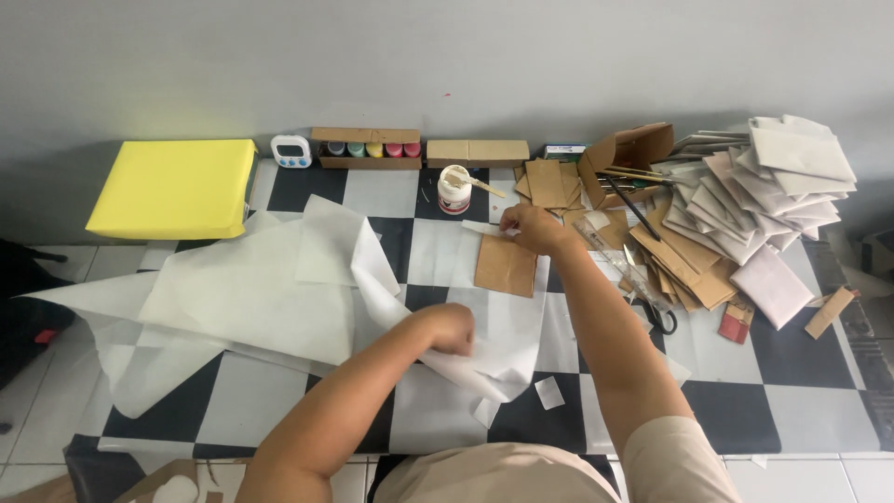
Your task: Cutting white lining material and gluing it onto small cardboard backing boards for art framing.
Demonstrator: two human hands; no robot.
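A brown cardboard rectangle (506, 265) lies on a translucent white paper sheet (503, 317) spread over the black-and-white checkered table (801, 410). My right hand (531, 227) rests at the cardboard's far edge, fingers pinching the paper's edge there. My left hand (447, 328) is closed on the near-left part of the same sheet, which is bunched under it. A white glue jar (454, 190) with a stick in it stands just beyond the cardboard.
Large loose white paper sheets (233, 298) cover the left side. A yellow box (175, 188), a timer (291, 151), a box of paint pots (367, 148), cardboard pieces (684, 261), scissors (659, 317) and a stack of white envelopes (773, 186) line the back and right.
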